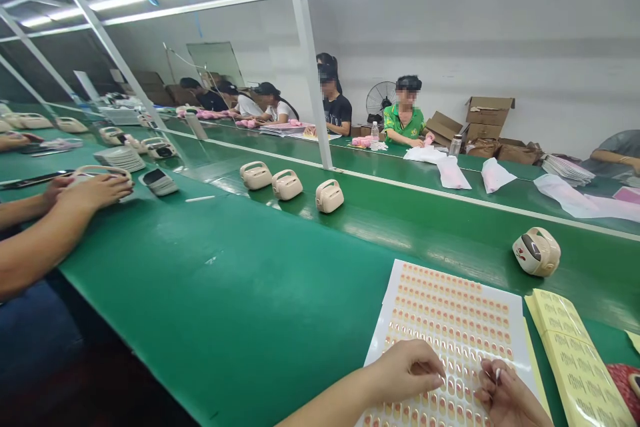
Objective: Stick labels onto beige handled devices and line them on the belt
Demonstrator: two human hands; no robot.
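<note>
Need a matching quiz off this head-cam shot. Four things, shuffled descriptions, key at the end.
Things
1. sticker sheet
2. printed labels
3. case nearest the labels
4. fan

Descriptions
A. dark front panel, handle on top
B. behind the far bench, between the person in black and the person in green
C. beneath the left hand and right hand
D. yellow, right of the sheet

Pairs: 1-C, 2-D, 3-A, 4-B

The curled left hand (407, 372) and the right hand (507, 392) are over a sticker sheet (440, 310) on the green worktop (240, 300), yellow labels (575, 353) just beside it, a beige handled case (539, 253) beyond
</note>
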